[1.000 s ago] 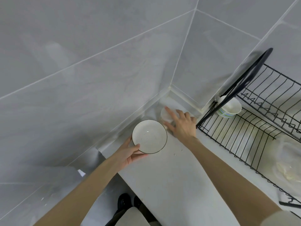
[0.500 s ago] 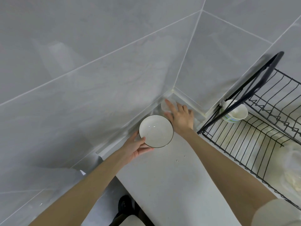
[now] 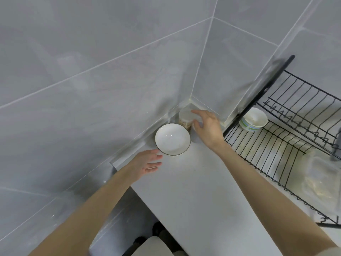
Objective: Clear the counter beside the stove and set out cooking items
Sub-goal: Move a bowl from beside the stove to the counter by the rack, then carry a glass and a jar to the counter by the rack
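A white bowl with a dark rim [image 3: 172, 139] sits on the white counter [image 3: 199, 191] close to the wall corner. My left hand [image 3: 145, 164] hovers just in front of the bowl's near edge with straight fingers, apart from it and holding nothing. Behind the bowl, in the corner, stands a clear jar with a white lid [image 3: 185, 118] and brownish contents. My right hand [image 3: 207, 126] is beside the jar on its right, fingers spread and relaxed, not gripping it.
A black wire dish rack [image 3: 276, 145] fills the right side, with a white bowl striped green and blue [image 3: 253, 119] on it and a clear plastic bag [image 3: 324, 178] beneath. Grey tiled walls close off the back and left. The counter's front edge drops off at the lower left.
My left hand has let go of the bowl, which now rests on the counter nearer the corner. My right hand has lifted off the jar and opened beside it.
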Demonstrator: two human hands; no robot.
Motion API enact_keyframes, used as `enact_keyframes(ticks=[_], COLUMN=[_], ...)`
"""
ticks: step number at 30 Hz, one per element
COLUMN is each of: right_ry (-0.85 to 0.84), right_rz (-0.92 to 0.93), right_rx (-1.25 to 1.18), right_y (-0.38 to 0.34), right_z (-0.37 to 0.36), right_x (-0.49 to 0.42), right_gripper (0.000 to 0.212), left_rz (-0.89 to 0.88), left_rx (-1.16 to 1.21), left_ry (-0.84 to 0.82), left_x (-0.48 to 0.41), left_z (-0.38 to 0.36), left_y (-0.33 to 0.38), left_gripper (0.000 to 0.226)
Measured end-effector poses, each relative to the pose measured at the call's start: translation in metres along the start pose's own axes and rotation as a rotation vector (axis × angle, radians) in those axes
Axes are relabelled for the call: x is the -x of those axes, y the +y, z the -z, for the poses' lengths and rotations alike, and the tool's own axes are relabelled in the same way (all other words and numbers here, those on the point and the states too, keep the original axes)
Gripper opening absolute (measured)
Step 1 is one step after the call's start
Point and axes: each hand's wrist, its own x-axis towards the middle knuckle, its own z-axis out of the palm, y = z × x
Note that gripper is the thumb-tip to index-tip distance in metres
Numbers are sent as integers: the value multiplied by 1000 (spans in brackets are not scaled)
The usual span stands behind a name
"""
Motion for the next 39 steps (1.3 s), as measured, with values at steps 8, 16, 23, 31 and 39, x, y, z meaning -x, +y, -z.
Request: enact_keyframes(ticks=[8, 16, 23, 31, 39], right_ry=[7, 55, 248, 536, 792], right_rz=[-64, -249, -446, -710, -991], right_rx=[-120, -68, -77, -52, 28], right_y=[-25, -45, -62, -66, -87], right_z=[28, 58, 97, 155, 206], right_x=[99, 255, 388, 571, 806], right_gripper=[29, 31, 30, 30, 32], left_rz=[-142, -233, -261, -283, -273], left_rx=[-102, -300, -505, -747, -1007], left_ry=[-89, -300, -602, -905, -1207], left_x=[51, 121, 193, 287, 424], left_z=[2, -16, -63, -170, -286], left_y=[2, -41, -89, -170, -325], left_gripper=[18, 20, 21, 23, 21])
